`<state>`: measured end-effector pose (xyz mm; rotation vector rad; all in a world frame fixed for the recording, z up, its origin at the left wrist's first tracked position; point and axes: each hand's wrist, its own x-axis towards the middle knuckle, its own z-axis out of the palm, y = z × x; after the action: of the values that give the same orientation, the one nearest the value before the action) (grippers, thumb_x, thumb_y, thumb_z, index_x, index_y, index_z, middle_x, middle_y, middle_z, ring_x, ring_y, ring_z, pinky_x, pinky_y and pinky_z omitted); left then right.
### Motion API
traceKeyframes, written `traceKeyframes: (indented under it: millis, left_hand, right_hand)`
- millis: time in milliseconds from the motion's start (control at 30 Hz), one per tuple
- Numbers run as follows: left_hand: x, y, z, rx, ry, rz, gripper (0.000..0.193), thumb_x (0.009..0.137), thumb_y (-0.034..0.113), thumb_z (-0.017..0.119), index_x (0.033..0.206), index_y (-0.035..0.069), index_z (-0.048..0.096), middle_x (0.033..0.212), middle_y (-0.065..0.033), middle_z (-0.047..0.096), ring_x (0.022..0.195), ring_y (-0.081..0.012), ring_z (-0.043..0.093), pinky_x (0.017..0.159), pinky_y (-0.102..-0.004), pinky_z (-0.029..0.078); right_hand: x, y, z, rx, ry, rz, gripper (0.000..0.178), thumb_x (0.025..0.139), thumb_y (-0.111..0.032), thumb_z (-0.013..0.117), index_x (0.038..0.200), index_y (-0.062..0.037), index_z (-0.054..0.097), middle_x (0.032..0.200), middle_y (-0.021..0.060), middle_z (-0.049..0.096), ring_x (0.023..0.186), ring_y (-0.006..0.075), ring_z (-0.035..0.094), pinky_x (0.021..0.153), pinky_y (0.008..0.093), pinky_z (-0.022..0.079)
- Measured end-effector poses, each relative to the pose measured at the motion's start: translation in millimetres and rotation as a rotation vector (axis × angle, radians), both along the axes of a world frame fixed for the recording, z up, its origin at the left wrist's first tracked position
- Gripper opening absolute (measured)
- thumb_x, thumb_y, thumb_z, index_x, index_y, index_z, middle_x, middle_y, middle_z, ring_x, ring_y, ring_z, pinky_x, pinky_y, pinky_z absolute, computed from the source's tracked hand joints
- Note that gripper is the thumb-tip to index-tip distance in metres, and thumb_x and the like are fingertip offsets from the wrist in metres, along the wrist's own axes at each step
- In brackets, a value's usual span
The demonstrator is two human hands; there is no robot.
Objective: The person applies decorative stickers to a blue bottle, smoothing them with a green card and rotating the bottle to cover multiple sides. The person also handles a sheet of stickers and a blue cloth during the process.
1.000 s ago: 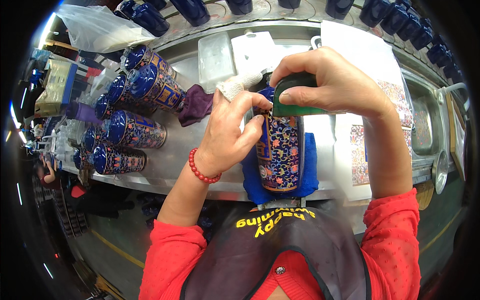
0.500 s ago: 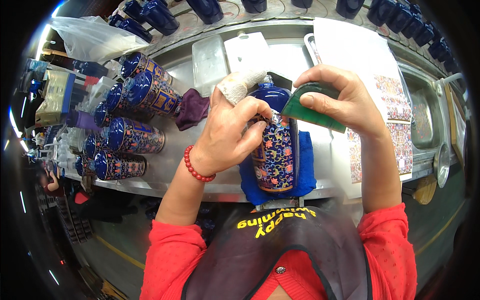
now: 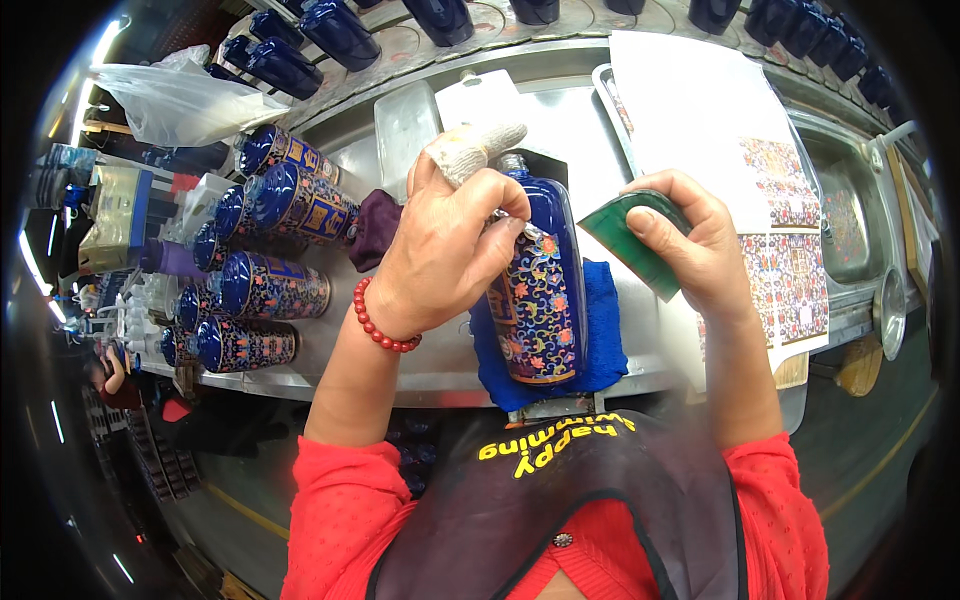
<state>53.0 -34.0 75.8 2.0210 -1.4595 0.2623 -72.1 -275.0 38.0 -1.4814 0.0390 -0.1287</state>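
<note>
A dark blue glass bottle (image 3: pixel 549 204) lies in front of me on a blue cloth (image 3: pixel 604 325), its neck pointing away. A colourful floral decal (image 3: pixel 545 310) covers its body. My left hand (image 3: pixel 445 240), with white cloth wrapped around a finger, pinches the decal's far edge at the bottle's shoulder, where a bit of film is lifted and wrinkled. Just right of the bottle, my right hand (image 3: pixel 705 245) grips a green scraper (image 3: pixel 632 242) between thumb and fingers, apart from the glass.
Several decorated bottles (image 3: pixel 275 283) lie at left beside a purple cloth (image 3: pixel 376 230). Printed decal sheets (image 3: pixel 785 280) lie at right, near a metal sink (image 3: pixel 845 225). Plain blue bottles (image 3: pixel 340 32) line a conveyor at the back. A clear plastic box (image 3: pixel 405 122) stands behind my left hand.
My right hand has drawn the scraper to the right, off the bottle. My left hand has shifted slightly left, still pinching at the decal's edge. The bottle is turned a little.
</note>
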Motion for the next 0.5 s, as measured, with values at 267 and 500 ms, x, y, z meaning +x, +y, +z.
traceKeyframes:
  millis: [267,500]
  left_hand:
    - [9.1,-14.3,-3.1,0.013,-0.011,0.014,0.013,0.083,0.011,0.065,0.096,0.008,0.065,0.126,-0.0193,0.063,0.121,-0.0407,0.05,0.108,-0.0477,0.033]
    - [1.8,-6.1,-19.7,-0.127,0.153,0.222,0.02,0.096,0.022,0.064,0.105,0.006,0.071,0.119,-0.0189,0.068,0.119,-0.0384,0.055,0.109,-0.05,0.035]
  right_hand:
    - [-10.7,8.5,-16.7,-0.121,0.013,-0.161,0.026,0.102,-0.018,0.066,0.12,-0.0002,0.062,0.105,0.0043,0.069,0.09,0.007,0.062,0.076,0.0209,0.051]
    - [-12.5,33.1,-15.7,-0.727,-0.525,-0.207,0.044,0.093,0.002,0.064,0.135,-0.0065,0.063,0.135,0.0277,0.06,0.111,0.0333,0.065,0.093,0.04,0.056]
